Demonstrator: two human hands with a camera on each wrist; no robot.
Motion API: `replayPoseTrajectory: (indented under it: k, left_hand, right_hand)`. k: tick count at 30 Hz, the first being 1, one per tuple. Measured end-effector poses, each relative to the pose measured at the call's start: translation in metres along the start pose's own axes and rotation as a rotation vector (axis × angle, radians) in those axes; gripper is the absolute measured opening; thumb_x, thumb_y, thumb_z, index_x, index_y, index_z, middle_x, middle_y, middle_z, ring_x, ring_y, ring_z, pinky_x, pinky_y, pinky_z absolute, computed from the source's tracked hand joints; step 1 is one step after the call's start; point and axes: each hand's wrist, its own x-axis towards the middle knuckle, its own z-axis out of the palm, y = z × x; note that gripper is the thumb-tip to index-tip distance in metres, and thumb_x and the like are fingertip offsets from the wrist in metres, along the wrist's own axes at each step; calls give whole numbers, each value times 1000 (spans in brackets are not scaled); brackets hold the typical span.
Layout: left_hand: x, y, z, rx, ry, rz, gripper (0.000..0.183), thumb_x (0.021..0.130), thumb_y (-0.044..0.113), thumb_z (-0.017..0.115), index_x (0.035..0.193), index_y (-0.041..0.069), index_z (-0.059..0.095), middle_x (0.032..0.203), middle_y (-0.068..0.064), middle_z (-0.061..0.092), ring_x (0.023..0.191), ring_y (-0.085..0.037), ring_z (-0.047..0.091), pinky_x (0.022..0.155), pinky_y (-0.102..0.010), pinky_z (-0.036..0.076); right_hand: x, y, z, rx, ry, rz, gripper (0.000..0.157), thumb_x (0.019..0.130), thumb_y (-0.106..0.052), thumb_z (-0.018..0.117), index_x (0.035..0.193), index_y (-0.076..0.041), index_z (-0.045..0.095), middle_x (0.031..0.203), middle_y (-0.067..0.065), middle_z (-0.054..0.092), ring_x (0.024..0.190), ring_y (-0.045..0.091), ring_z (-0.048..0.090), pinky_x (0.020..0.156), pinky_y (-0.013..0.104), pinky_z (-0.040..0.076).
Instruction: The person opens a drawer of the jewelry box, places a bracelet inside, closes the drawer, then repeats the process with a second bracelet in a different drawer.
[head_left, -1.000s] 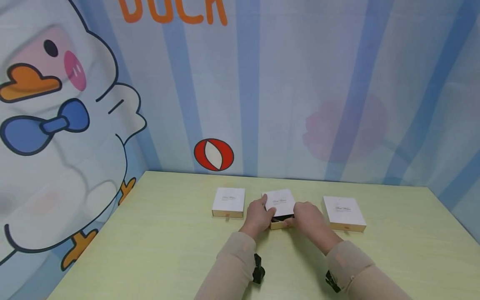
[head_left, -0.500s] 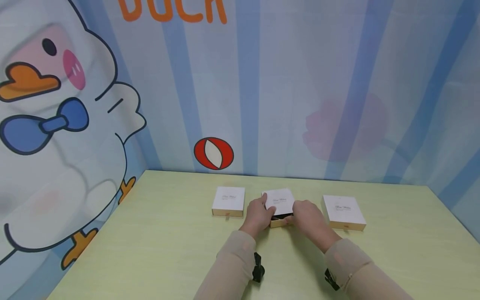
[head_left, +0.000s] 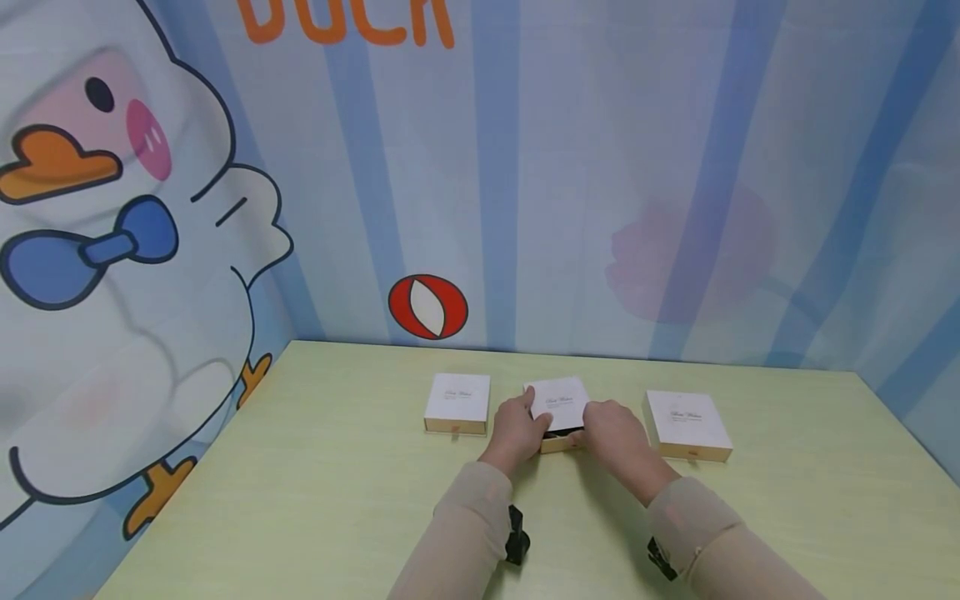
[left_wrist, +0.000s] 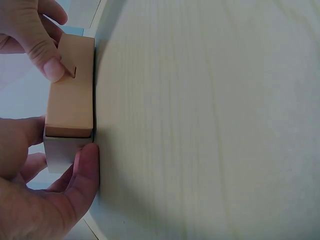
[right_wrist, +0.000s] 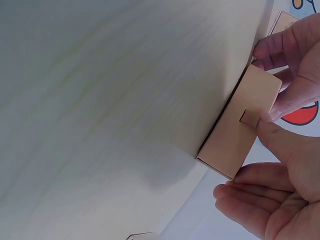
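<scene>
A white gift box (head_left: pixel 558 402) with small script lettering stands between both hands on the table, its tan drawer (head_left: pixel 553 446) sticking a little out of the sleeve towards me. A thin dark strip of the inside shows above the drawer front. My left hand (head_left: pixel 513 433) grips the white sleeve by its left side, thumb near the front edge. On the right, my right hand (head_left: pixel 618 442) holds the box's front corner. Its thumb (right_wrist: pixel 272 135) presses the drawer front by a small ribbon tab (right_wrist: pixel 250 118), and its other fingers lie along the box side.
Similar white boxes with tan fronts stand to either side, a left box (head_left: pixel 457 400) and a right box (head_left: pixel 688 421). The pale wood-grain table (head_left: pixel 337 500) meets a striped backdrop (head_left: pixel 555 167) with a cartoon duck behind it.
The drawer has slid slightly inward, and the dark gap above its front has narrowed. My right hand has shifted a little with it; the left hand keeps its grip.
</scene>
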Motion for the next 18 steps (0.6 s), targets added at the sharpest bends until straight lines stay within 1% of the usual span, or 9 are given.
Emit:
replayPoseTrajectory:
  k: [4, 13, 18]
  left_hand:
    - [1, 0, 0, 0, -8, -10, 55, 95, 21, 57, 143, 4, 38, 147, -12, 41, 137, -28, 36, 111, -41, 33]
    - [1, -1, 0, -19, -10, -2, 55, 95, 21, 56, 143, 3, 38, 148, -12, 40, 138, -28, 35, 111, -41, 33]
    - [1, -1, 1, -25, -9, -21, 55, 95, 22, 56, 143, 4, 38, 148, -11, 40, 138, -27, 34, 112, -41, 31]
  right_hand:
    - [0, -1, 1, -1, 2, 3, 30, 81, -29, 74, 76, 0, 65, 60, 3, 53, 53, 13, 43, 47, 25, 33]
    - [1, -2, 1, -22, 3, -3, 30, 82, -28, 73, 80, 2, 66, 59, 3, 53, 52, 13, 42, 47, 24, 32]
    - [1, -2, 2, -16, -6, 6, 29, 82, -27, 73, 80, 1, 66, 60, 3, 53, 53, 14, 41, 48, 24, 32]
